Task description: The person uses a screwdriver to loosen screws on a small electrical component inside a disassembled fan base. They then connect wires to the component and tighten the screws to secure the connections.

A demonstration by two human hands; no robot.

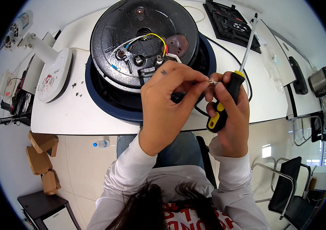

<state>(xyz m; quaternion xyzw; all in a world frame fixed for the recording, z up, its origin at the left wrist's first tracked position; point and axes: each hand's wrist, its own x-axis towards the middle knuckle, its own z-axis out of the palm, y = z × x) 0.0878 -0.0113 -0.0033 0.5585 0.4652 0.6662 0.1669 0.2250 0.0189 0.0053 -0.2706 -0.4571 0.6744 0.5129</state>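
White table (74, 115) bears an upturned black appliance (132, 46) over pale floor tiles (90, 161).

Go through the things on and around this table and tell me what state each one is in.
Round black appliance: upside down, base open, wires exposed.
Screwdriver: gripped in right hand, shaft pointing up and away.
Small metal part: pinched between fingertips of left hand and right hand.
Tool case: open.
Water bottle: lying on floor.
White table: holding loose screws.
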